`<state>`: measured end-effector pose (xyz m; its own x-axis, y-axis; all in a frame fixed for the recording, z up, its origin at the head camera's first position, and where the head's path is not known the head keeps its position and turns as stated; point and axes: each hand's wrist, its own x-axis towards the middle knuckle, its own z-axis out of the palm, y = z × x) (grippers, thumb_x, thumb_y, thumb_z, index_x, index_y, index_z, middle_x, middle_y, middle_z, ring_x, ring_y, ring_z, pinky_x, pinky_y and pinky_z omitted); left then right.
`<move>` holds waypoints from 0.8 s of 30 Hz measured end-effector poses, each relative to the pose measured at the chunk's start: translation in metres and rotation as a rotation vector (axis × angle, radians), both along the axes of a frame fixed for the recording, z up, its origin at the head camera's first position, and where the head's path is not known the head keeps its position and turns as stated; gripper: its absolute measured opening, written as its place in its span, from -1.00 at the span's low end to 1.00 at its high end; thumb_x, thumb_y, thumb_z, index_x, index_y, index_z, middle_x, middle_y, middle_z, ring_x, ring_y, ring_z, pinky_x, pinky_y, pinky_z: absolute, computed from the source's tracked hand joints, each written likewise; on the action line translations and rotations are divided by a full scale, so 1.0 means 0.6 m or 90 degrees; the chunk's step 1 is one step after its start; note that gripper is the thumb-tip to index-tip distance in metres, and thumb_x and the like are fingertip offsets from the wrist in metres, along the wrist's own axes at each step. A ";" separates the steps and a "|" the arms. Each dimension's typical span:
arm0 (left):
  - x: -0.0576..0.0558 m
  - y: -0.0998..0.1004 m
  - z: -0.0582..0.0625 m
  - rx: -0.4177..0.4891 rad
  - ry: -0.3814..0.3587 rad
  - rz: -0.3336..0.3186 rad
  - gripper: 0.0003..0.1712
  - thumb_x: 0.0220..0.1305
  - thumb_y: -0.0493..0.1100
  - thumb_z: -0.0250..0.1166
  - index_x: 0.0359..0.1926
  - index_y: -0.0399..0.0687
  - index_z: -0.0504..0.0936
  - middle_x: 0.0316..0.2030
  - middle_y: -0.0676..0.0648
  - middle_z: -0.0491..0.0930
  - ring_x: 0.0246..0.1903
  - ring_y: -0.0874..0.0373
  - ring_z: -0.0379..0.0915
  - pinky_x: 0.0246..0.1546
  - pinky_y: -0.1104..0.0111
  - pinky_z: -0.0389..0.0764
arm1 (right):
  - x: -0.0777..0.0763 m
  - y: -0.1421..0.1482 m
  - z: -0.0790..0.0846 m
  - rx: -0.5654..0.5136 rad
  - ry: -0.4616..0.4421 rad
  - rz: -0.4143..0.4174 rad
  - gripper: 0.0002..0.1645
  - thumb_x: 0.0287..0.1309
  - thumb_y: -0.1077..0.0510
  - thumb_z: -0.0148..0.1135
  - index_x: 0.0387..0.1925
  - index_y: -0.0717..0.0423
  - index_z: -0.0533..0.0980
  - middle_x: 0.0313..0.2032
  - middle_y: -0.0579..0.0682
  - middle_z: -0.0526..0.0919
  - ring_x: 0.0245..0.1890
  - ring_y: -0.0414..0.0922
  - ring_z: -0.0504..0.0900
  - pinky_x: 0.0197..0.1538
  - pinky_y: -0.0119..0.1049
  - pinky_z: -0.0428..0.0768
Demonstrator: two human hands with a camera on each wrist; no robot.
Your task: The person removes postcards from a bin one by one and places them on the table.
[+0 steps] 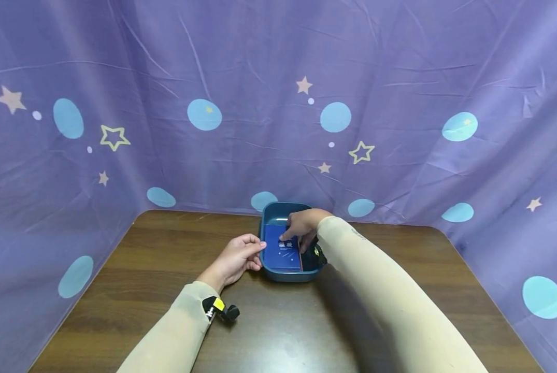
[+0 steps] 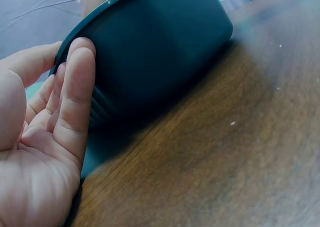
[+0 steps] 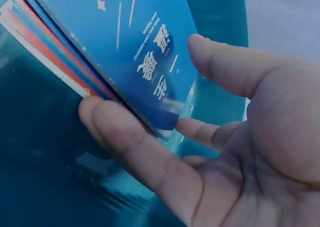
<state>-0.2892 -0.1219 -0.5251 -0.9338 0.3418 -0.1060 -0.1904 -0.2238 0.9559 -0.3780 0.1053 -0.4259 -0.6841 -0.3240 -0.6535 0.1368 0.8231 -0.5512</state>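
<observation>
Blue booklet stack (white-lettered, red-edged beneath), in teal bin, right fingers extended alongside, left fingers pinching rim.

Left grip on teal bin

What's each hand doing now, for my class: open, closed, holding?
Left hand: closed, pinching the teal bin by its rim.
Right hand: touching the stacked booklets; whether gripping cannot be told.

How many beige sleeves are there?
2: the left sleeve, coming in from the bottom, left of the blue tub; and the right sleeve, reaching from lower right to the tub's right side. No others show.
</observation>
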 end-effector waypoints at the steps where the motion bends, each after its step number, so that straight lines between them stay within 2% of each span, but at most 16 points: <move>1: 0.001 0.000 0.000 -0.001 -0.002 0.001 -0.86 0.50 -0.21 0.35 -0.16 -0.13 0.54 -0.56 0.01 0.62 -0.64 0.21 0.60 -0.61 0.47 0.74 | 0.000 0.001 -0.001 -0.007 -0.003 -0.006 -0.03 0.43 0.00 0.40 0.60 0.27 0.11 0.12 0.48 0.60 -0.19 0.19 0.86 -0.07 0.01 0.89; 4: 0.002 -0.001 0.000 0.002 -0.005 0.001 -0.87 0.50 -0.22 0.35 -0.15 -0.13 0.54 -0.56 0.00 0.62 -0.64 0.21 0.60 -0.61 0.46 0.73 | 0.000 0.002 -0.005 -0.018 -0.001 -0.013 -0.06 0.41 0.05 0.42 0.57 0.31 0.15 0.03 0.46 0.63 -0.21 0.20 0.87 -0.07 0.02 0.89; 6: 0.003 0.000 0.000 0.006 -0.002 0.000 -0.87 0.50 -0.22 0.34 -0.15 -0.13 0.53 -0.55 0.01 0.62 -0.63 0.22 0.60 -0.61 0.47 0.73 | 0.000 0.002 -0.008 -0.003 0.022 -0.004 -0.12 0.39 0.04 0.44 0.50 0.35 0.24 -0.05 0.41 0.67 -0.25 0.18 0.88 -0.10 -0.01 0.90; 12: 0.000 0.003 0.001 0.013 0.004 -0.005 -0.86 0.50 -0.22 0.34 -0.16 -0.12 0.53 -0.54 0.00 0.61 -0.63 0.21 0.59 -0.61 0.46 0.73 | 0.005 -0.001 -0.012 0.076 0.103 0.039 -0.39 0.29 -0.04 0.53 0.09 0.36 0.55 -0.25 0.28 0.77 -0.38 0.06 0.89 -0.28 -0.17 0.90; 20: 0.000 0.003 -0.001 0.016 0.007 -0.003 -0.89 0.52 -0.25 0.31 -0.18 -0.11 0.53 -0.55 0.01 0.60 -0.64 0.22 0.59 -0.62 0.47 0.71 | 0.009 -0.010 -0.003 0.156 0.165 0.056 -0.50 0.21 -0.03 0.59 -0.13 0.30 0.62 -0.40 0.18 0.82 -0.48 -0.04 0.87 -0.34 -0.25 0.88; 24: 0.001 0.001 -0.001 0.024 0.004 0.002 -0.90 0.52 -0.26 0.30 -0.19 -0.11 0.54 -0.53 0.00 0.60 -0.65 0.23 0.59 -0.63 0.47 0.71 | 0.008 -0.010 0.007 0.166 0.208 0.050 -0.57 0.18 0.01 0.62 -0.25 0.27 0.63 -0.50 0.12 0.81 -0.54 -0.07 0.84 -0.35 -0.26 0.87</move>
